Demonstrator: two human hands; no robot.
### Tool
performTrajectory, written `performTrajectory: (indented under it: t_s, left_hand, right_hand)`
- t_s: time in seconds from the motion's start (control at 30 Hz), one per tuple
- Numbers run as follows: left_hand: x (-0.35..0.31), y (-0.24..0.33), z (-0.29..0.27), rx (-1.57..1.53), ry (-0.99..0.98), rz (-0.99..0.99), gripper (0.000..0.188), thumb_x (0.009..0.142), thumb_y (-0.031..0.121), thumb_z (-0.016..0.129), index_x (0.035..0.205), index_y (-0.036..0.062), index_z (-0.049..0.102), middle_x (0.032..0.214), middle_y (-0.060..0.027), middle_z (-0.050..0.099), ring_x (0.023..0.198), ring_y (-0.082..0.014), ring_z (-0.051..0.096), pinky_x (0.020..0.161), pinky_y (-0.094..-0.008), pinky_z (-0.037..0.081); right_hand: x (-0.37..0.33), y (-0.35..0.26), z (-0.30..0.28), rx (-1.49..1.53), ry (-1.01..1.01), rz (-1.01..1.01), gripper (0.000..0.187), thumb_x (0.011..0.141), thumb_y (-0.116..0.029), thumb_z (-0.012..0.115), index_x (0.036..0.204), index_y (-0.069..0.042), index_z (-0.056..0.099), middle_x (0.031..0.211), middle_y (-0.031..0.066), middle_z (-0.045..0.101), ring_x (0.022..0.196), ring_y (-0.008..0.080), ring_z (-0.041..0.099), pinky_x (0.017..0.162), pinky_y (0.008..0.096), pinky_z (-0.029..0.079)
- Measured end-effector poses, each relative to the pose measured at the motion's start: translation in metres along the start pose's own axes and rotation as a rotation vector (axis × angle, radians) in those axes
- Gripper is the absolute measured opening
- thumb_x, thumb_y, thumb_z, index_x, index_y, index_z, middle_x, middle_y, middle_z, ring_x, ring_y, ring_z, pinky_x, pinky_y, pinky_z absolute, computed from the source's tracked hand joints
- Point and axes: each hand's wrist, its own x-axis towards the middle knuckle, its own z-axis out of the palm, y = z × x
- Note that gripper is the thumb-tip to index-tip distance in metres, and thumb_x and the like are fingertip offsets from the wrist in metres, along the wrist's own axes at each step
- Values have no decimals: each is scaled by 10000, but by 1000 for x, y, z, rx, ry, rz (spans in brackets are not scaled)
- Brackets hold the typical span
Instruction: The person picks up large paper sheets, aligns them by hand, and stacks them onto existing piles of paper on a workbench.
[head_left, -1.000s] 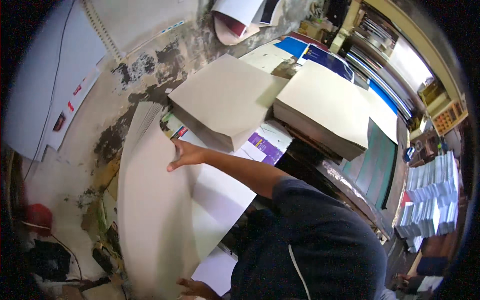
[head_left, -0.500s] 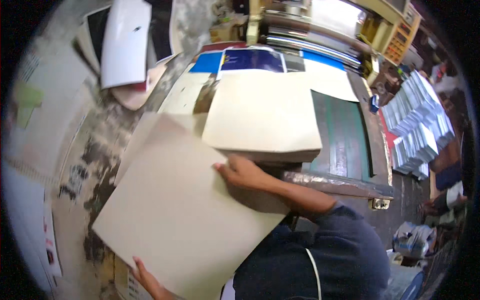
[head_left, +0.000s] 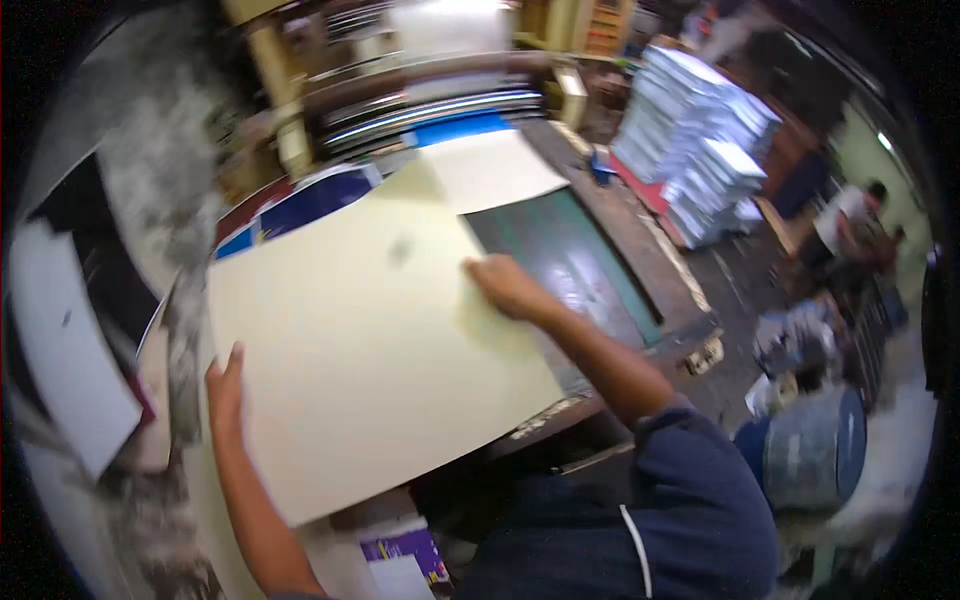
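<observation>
A large cream sheet of paper or thin board (head_left: 360,360) is held in front of me, lying over the near part of a machine's table. My left hand (head_left: 226,390) grips its left edge, thumb up. On the opposite edge, my right hand (head_left: 508,288) has its fingers closed round the sheet. The stack seen earlier is hidden beneath it. Beyond the sheet, another cream sheet (head_left: 495,172) lies flat on the machine bed, beside a dark green belt surface (head_left: 565,240). Dark blue printed sheets (head_left: 315,205) stick out past the far left corner.
Metal rollers (head_left: 435,118) cross the far end of the table. Tall stacks of pale paper (head_left: 690,130) stand to the right. A blue drum (head_left: 815,450) is at lower right, and another person (head_left: 845,225) is farther back. White and black sheets (head_left: 70,340) lie at left.
Both hands have carried the cream sheet rightward and away from me, over the stack, and it has turned. My view has swung to the right.
</observation>
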Motion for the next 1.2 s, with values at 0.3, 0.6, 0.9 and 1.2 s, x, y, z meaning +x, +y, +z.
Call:
performTrajectory:
  t_s: [0.3, 0.6, 0.9, 1.2]
  left_hand:
    - [-111, -194, 12, 168, -369, 405, 710, 792, 425, 785, 1260, -29, 505, 1258, -257, 531, 1164, -404, 515, 1002, -482, 418]
    - [-179, -128, 13, 460, -100, 48, 865, 787, 81, 766, 1496, -32, 284, 1417, -286, 464, 1316, -440, 445, 1098, -446, 379]
    - [-168, -145, -20, 257, 9, -143, 809, 707, 75, 796, 1437, 88, 447, 1234, -212, 639, 1110, -361, 642, 952, -429, 515]
    - [-240, -159, 19, 374, 269, 13, 1188, 709, 147, 852, 1576, 60, 45, 1537, -248, 310, 1396, -382, 359, 1133, -483, 338]
  right_hand:
    - [30, 7, -29, -530, -404, 165, 563, 911, -497, 520, 926, 29, 719, 997, 243, 702, 970, 408, 670, 865, 523, 509]
    - [225, -12, -27, -867, -183, -828, 1067, 605, -170, 870, 1517, -210, 317, 1495, 76, 457, 1241, 314, 536, 998, 469, 468]
    - [302, -6, 18, -912, -476, -920, 263, 619, -134, 762, 848, -63, 652, 863, 162, 671, 847, 397, 626, 758, 470, 510]
    - [313, 10, -64, -1124, -372, -893, 931, 646, -84, 854, 1458, -23, 403, 1415, 223, 515, 1278, 380, 507, 1086, 455, 418]
